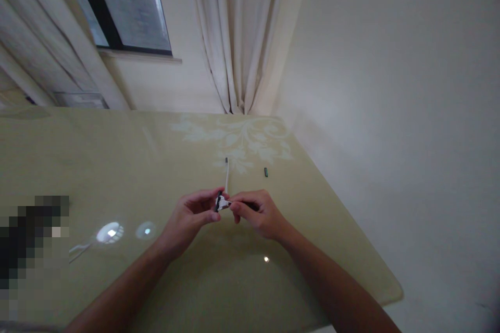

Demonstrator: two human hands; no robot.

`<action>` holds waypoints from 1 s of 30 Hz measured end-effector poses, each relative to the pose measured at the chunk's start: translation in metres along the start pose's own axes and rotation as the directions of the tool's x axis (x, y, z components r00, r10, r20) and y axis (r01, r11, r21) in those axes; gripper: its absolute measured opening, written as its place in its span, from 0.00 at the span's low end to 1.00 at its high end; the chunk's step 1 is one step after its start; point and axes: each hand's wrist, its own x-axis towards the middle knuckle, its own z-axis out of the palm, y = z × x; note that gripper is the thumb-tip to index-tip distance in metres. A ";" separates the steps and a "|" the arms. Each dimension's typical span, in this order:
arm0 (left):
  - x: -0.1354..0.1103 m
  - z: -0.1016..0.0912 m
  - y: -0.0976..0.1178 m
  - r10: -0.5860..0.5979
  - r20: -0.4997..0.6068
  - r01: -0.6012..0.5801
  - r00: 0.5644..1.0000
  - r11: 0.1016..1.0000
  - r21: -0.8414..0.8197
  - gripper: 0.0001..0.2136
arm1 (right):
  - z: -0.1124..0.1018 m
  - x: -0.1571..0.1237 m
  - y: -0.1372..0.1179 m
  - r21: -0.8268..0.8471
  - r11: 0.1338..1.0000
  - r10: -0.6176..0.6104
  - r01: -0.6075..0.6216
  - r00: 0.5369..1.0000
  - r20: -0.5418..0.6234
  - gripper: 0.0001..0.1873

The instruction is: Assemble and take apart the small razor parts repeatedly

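Just above the table, a small black-and-white object (222,202) is held between my two hands. It has a dark flat edge on its left and a white part towards the right; its kind is too small to make out. My left hand (194,210) grips the dark edge between thumb and fingers. On the other side, the fingertips of my right hand (253,210) pinch at the end of the white part. A thin white strip (227,176) with a dark tip reaches away behind my left fingertips; its near end is hidden.
A small dark green-black piece (266,172) lies beyond my right hand on the glossy yellowish table (175,156). Light reflections show at left, beside a pixelated dark area. The table's right edge slants along a pale wall (390,114); curtains (238,36) and a window stand behind.
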 end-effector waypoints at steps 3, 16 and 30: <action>0.000 -0.001 0.000 -0.001 -0.001 0.001 1.000 1.000 0.002 0.24 | 0.001 0.000 -0.001 0.009 1.000 0.004 -0.004 1.000 -0.004 0.22; -0.001 0.001 0.001 0.012 -0.011 -0.011 1.000 1.000 0.026 0.23 | 0.000 0.000 0.000 -0.012 1.000 0.008 -0.008 1.000 -0.008 0.23; -0.001 -0.006 0.003 0.033 -0.020 -0.029 0.999 0.988 0.153 0.23 | -0.001 0.001 -0.004 -0.060 0.998 0.017 -0.016 1.000 0.025 0.24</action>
